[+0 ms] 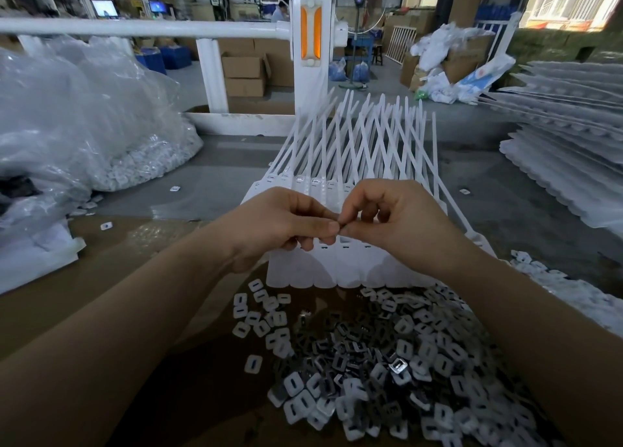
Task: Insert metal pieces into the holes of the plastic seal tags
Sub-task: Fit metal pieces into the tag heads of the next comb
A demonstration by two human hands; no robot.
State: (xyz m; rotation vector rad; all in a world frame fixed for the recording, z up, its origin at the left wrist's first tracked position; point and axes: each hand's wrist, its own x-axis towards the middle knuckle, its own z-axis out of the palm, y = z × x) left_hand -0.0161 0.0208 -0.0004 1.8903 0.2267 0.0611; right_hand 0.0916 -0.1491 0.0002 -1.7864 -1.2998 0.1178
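- Where the view begins, at six o'clock and nearest the wearer, a heap of metal pieces [397, 365] mixed with small white plastic caps [293, 384] lies on the brown surface [141, 244], between the two forearms.
- Just past the heap, toward twelve o'clock, a joined strip of plastic seal tags [323, 271] lies flat; its slotted heads show under the hands and its long tails [364, 133] fan away.
- Above the strip, the left hand [279, 227] and right hand [401, 224] meet at the centre. The left fingers [332, 227] and the right thumb and forefinger are pressed tip to tip, pinching something tiny between them; it is too hidden to name, though a metal piece seems likely.
- Judged from this, the step in hand is orienting one piece before seating it. The next move calls for lowering it squarely to an unfilled slot [345, 241] just beneath the fingertips and pressing it home.
- Farther off, at ten o'clock, clear bags [84, 116] hold more white parts; at two o'clock, stacked tag strips [566, 150] wait.
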